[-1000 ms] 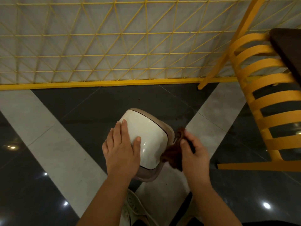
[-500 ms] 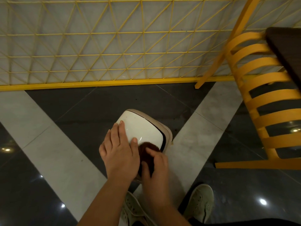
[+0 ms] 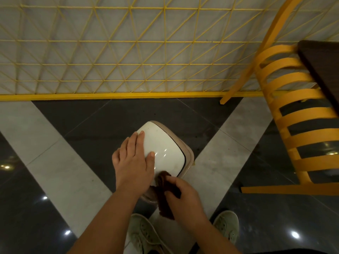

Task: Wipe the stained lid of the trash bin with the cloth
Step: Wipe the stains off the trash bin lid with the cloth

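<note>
Lid (image 3: 165, 145) unlabelled; right hand (image 3: 185, 197) grips cloth (image 3: 163, 191).

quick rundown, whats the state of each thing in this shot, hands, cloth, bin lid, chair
left hand: flat, straight fingers resting on the lid
right hand: fingers curled round the cloth
cloth: brown, bunched, on the lid's near edge and hanging over it
trash bin lid: closed, white, glossy, faint marks near its right edge
yellow chair: upright on the floor, apart from the bin
</note>
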### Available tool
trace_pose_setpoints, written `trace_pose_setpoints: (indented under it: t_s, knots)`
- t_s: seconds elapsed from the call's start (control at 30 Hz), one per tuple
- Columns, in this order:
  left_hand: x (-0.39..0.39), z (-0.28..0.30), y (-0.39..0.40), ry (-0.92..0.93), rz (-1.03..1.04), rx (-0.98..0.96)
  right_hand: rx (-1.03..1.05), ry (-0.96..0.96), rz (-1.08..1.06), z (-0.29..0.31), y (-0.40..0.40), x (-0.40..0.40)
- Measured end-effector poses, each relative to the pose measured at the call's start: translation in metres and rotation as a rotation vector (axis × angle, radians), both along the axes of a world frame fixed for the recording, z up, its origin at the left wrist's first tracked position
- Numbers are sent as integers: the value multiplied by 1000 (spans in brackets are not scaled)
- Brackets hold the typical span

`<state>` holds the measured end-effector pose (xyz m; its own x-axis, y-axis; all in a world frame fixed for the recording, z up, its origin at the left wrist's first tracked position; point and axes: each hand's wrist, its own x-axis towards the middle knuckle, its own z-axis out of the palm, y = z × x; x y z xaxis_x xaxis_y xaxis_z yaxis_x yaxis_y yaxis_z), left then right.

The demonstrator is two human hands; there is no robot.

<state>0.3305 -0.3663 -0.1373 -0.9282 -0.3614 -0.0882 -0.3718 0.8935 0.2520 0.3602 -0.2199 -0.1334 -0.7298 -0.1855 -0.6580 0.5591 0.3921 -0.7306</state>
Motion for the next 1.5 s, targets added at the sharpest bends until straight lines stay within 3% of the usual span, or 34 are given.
trace_pose_setpoints:
  t_s: [0.17, 0.33, 0.43, 0.5, 0.57, 0.63, 0.67, 0.8, 0.93, 1.1, 1.37, 1.5]
  knots:
    - [-8, -2, -12, 17, -154, 59, -132, 26, -29, 23, 19, -16]
    - [-14, -3, -17, 38, -240, 58, -172, -41, -28, 50, 38, -28]
    - [-16, -3, -21, 92, -261, 98, -134, 15, -99, 68, 51, -43]
    - [-15, 0, -16, 177, -149, 205, -76, 136, -114, 72, 50, -58]
    - [-17, 11, -13, 257, 151, 393, 3, 307, -84, 71, 42, -78]
    - [-16, 21, -20, 182, 447, 592, 96, 474, 1, 68, 27, -101]
    - [-10, 19, -25, 114, 470, 628, 138, 549, 55, 67, 18, -111]
    - [16, 12, -22, -36, 387, 757, 250, 719, 319, 55, -17, -141]
    - [14, 12, -15, 32, 380, 802, 364, 600, 543, 39, -29, -158]
    - [9, 11, -23, 68, 343, 836, 224, 520, 392, 29, -18, -149]
    - [-1, 16, -21, -86, 150, 751, 511, 649, 399, 25, 19, -115]
    - [-5, 15, -5, -55, 153, 757, 611, 718, 365, 21, 3, -129]
